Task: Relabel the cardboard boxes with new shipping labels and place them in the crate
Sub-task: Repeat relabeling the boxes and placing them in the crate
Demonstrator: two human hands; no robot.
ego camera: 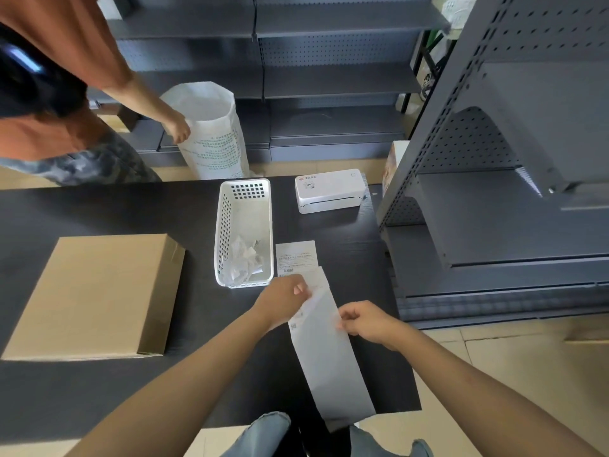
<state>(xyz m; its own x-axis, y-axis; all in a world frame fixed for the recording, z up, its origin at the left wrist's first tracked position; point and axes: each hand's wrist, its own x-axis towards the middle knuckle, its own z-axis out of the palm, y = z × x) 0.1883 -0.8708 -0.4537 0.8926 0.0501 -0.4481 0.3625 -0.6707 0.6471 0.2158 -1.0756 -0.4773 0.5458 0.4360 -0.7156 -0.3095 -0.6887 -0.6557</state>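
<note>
A flat brown cardboard box lies on the black table at the left. My left hand pinches the upper left edge of a long white label strip that hangs down past the table's front edge. My right hand pinches the strip's right edge a little lower. A printed shipping label lies flat on the table just beyond the strip. A white perforated plastic basket stands left of it, with crumpled paper scraps inside.
A white label printer sits at the table's far right. Another person in an orange shirt stands at the far left, a hand on a tall white sack. Grey metal shelving stands close on the right and behind.
</note>
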